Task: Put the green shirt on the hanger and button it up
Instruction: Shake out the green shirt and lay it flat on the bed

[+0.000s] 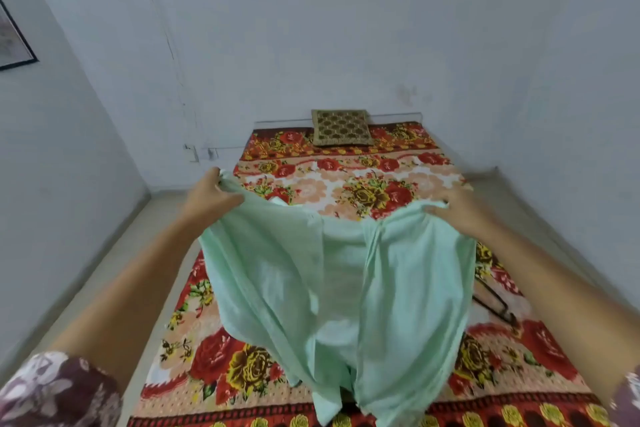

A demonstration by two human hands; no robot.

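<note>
The green shirt (pixel 277 270) is held above the bed (pixel 346 180), shoulders gripped by curled fingers of the left hand (pixel 207 194) and right hand (pixel 459 213), its front spread open, probably ready for a hanger.

Soft, even light fills the room, cool and a touch bluish on the walls (pixel 346 28), with no glare anywhere, and shadows stay faint around the green shirt (pixel 277 288) and the bed (pixel 363 180). The wide-angle stretch is strong: wall lines bow and lean at the edges, and the forearms balloon in the lower corners. The right hand (pixel 460 208) smears with motion blur, and the left hand (pixel 207 194) looks soft too.
</note>
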